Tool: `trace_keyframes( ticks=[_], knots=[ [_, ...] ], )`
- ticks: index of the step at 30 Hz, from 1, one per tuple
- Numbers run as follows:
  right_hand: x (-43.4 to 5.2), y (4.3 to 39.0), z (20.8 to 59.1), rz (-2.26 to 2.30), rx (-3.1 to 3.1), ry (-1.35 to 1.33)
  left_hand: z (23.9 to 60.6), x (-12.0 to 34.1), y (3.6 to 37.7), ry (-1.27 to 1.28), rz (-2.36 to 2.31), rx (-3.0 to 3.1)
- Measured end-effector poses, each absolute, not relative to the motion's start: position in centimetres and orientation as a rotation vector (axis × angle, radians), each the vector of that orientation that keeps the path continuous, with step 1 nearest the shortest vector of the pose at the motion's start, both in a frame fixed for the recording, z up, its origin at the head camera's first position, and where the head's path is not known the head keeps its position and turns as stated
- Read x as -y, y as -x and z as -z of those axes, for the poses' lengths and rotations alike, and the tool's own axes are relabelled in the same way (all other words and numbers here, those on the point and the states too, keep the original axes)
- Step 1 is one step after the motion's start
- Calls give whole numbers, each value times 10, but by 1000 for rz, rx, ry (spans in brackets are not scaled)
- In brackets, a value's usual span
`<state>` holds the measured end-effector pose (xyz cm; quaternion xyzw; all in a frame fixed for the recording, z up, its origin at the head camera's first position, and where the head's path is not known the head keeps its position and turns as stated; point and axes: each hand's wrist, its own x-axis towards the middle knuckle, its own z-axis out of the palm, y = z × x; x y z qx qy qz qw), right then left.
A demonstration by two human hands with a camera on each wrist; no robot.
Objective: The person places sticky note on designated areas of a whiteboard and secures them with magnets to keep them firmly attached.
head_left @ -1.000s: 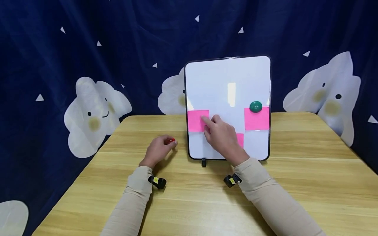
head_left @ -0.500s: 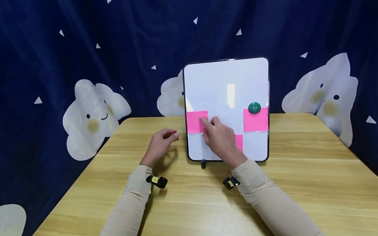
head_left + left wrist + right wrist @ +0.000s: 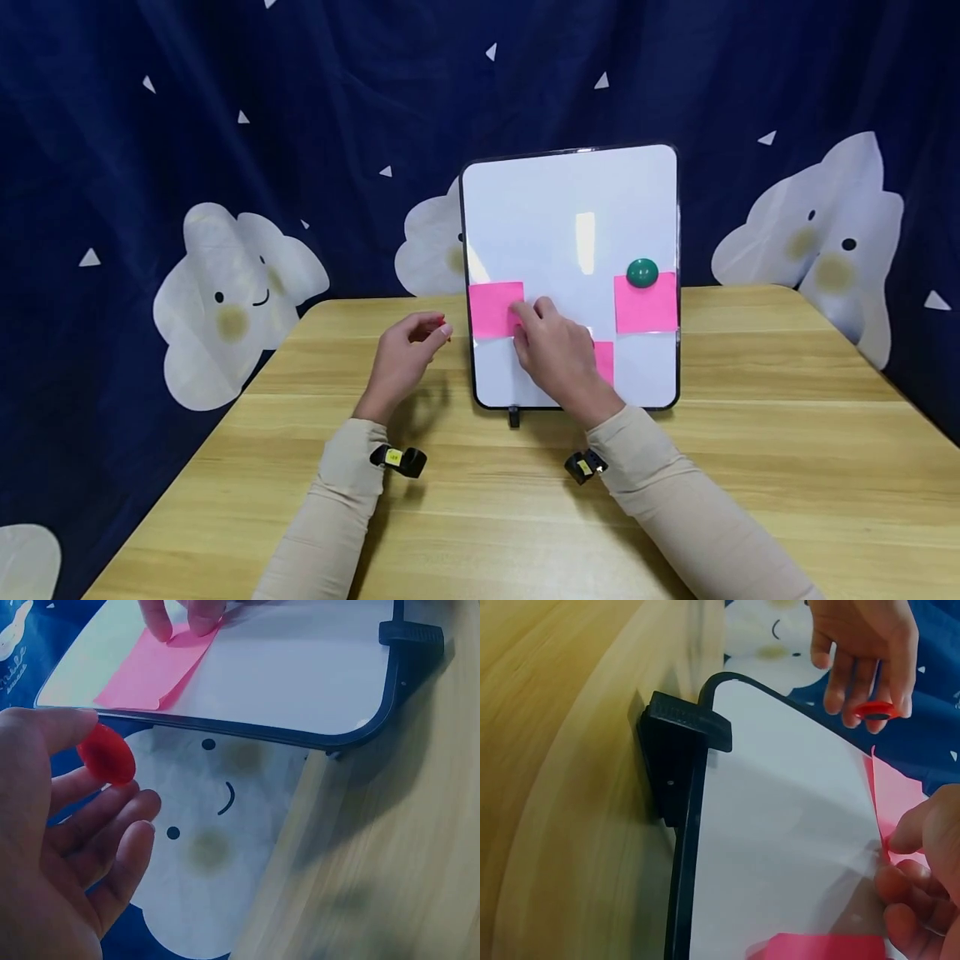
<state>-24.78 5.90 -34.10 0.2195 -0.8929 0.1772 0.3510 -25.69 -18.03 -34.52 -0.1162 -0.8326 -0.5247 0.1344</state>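
Observation:
My left hand (image 3: 401, 358) pinches a round red magnet (image 3: 109, 755) between thumb and fingers, held in the air just left of the whiteboard (image 3: 536, 217). The magnet's dark underside shows in the right wrist view. At the board's left edge, a pink sticky note (image 3: 489, 310) lies against the white surface. Fingertips of my right hand (image 3: 558, 350) press on this note near its right edge; its lower edge lifts slightly off the board in the left wrist view. The right hand's other fingers are bent.
A green round magnet (image 3: 642, 272) sits on the top of another pink note (image 3: 647, 307) at the board's right. A third pink note (image 3: 604, 362), lower down, is partly hidden behind my right hand. Black feet (image 3: 513, 417) hold the board upright on the wooden table (image 3: 480, 517).
My left hand has risen from near the tabletop with the red magnet, towards the note's height. The right hand stays at the left note, its index finger now more bent.

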Motion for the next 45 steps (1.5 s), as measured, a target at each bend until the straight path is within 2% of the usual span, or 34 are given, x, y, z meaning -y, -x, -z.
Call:
trace_keyframes(
  ticks=[12, 21, 45],
  knots=[
    [-60, 249, 346, -407, 2271, -604, 340, 170, 258, 451, 1460, 2300],
    [-61, 251, 344, -440, 2276, -598, 337, 155, 265, 674, 1186, 2122],
    [-60, 251, 347, -423, 2269, -609, 328, 134, 278, 715, 1000, 2043]
  ],
)
